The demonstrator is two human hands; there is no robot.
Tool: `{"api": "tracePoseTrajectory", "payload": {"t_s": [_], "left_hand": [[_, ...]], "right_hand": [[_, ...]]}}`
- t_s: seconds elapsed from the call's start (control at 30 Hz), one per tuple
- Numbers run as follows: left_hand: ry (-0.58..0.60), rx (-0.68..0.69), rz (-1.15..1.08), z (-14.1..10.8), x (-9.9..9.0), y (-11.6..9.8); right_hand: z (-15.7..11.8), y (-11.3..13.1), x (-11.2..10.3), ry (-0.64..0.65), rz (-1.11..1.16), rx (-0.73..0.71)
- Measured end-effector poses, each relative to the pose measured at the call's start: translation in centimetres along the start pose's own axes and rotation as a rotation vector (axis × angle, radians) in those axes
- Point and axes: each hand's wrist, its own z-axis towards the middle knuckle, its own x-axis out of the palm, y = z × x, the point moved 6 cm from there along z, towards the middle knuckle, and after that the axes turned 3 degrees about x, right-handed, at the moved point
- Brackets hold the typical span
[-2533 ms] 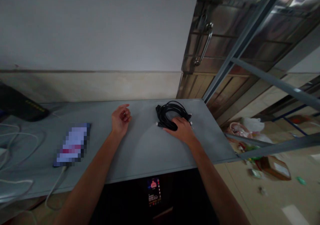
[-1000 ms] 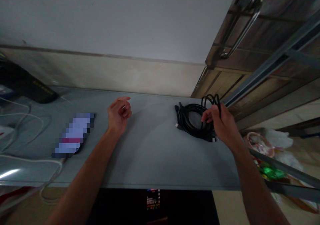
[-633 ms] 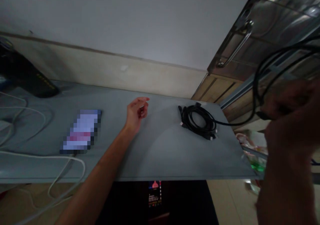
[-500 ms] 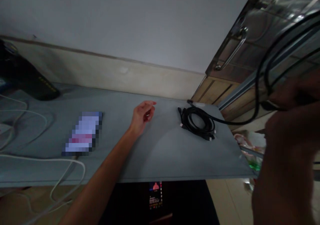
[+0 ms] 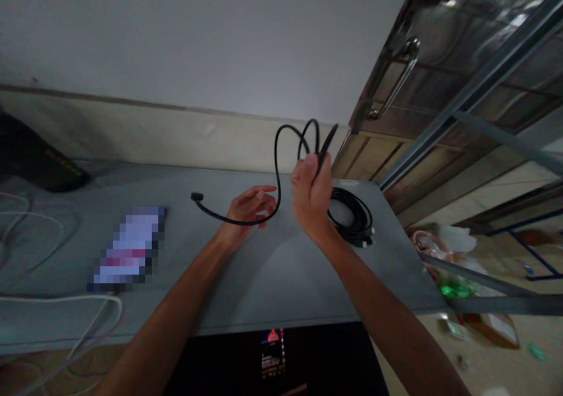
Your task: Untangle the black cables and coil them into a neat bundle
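Loops of a black cable (image 5: 278,155) stand up out of my right hand (image 5: 312,190), whose fingers are wrapped round them above the grey table. One end of this cable swings left to a dark plug (image 5: 196,197) and passes in front of my left hand (image 5: 250,208). That left hand is held over the table with its fingers apart and curved, and nothing is gripped in it. Behind my right wrist lies a coil of black cables (image 5: 352,217) with light-tipped connectors, partly hidden by the hand.
A phone (image 5: 127,246) with a blurred screen lies left on the table (image 5: 277,284), by white cables (image 5: 57,298). A black bottle-like object (image 5: 39,155) is at far left. A dark screen (image 5: 229,355) sits below the front edge. Metal bars (image 5: 475,91) stand right, beside a handled door (image 5: 396,85).
My right hand has come from the far right to the middle, bringing the looped cable with it. The cable's plug end now hangs to the left, past my left hand, whose fingers have spread.
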Motion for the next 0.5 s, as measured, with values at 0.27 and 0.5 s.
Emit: {"api": "tracePoseTrajectory", "payload": {"t_s": [0.27, 0.5], "left_hand": [[-0.09, -0.129, -0.04, 0.9, -3.0, 0.1], [-0.316, -0.054, -0.015, 0.9, -5.3, 0.7]], "right_hand": [[-6.5, -8.1, 5.4, 0.562, -0.349, 0.046], [-9.4, -5.9, 6.6, 0.888, -0.272, -0.195]]}}
